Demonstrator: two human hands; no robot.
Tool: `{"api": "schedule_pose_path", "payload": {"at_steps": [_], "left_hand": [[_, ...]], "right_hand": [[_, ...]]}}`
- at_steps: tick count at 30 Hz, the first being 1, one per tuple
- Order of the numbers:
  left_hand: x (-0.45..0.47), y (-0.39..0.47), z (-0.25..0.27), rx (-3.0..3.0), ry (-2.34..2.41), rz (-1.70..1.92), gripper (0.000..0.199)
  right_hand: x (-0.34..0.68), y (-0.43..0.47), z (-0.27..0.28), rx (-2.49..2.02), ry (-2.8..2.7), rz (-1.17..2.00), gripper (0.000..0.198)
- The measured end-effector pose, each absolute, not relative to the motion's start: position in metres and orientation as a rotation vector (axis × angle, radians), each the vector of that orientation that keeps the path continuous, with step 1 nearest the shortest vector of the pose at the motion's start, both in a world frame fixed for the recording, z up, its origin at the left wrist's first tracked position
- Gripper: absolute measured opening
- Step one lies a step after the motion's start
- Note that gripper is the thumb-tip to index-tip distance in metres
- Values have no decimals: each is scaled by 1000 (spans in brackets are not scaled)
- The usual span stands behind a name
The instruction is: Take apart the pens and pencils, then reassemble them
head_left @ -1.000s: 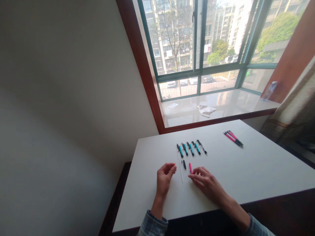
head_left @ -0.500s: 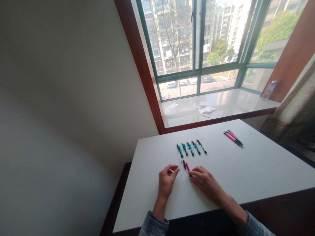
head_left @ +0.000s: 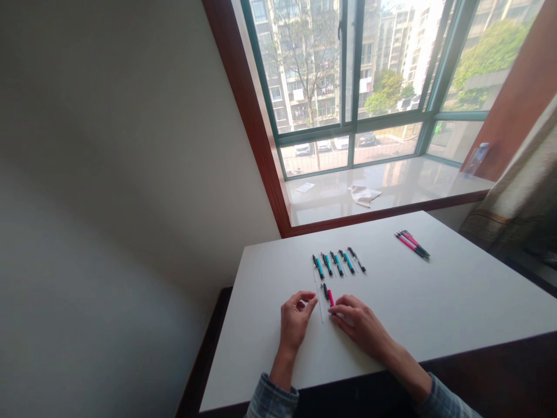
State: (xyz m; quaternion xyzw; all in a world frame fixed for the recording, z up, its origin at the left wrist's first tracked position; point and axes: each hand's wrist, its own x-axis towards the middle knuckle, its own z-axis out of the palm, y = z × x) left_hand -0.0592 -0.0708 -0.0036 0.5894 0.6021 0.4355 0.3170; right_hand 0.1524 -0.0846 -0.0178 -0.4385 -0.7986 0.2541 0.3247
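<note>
My right hand [head_left: 357,318] has its fingertips closed on the lower end of a pink pen barrel [head_left: 331,296] lying on the table. Just left of the barrel is a short black pen part [head_left: 325,291]. A thin white pen refill [head_left: 321,305] lies lengthwise between my two hands. Beside this refill, my left hand [head_left: 296,318] rests on its edge with thumb and forefinger pinched together. Whatever may be in that pinch is too small to make out. Beyond the hands, several teal pen barrels [head_left: 338,265] lie in a row with black parts and thin refills.
Several pink and black pens [head_left: 412,245] are grouped at the right back of the white table [head_left: 261,273]. Behind it, a window sill [head_left: 326,200] holds a crumpled cloth [head_left: 364,195] and a clear bottle [head_left: 477,159]. A wall stands on the left.
My right hand has shifted slightly left, and the pink barrel has moved with it toward the black part. My left hand stays nearly still.
</note>
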Motion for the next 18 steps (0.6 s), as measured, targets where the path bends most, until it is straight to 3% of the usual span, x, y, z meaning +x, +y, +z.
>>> {"api": "schedule_pose_path", "payload": {"at_steps": [18], "left_hand": [[-60,-71,-6,1528,1551,1176,40]], "right_hand": [[147,-83,-11,-1157,-2088,630,20]]}}
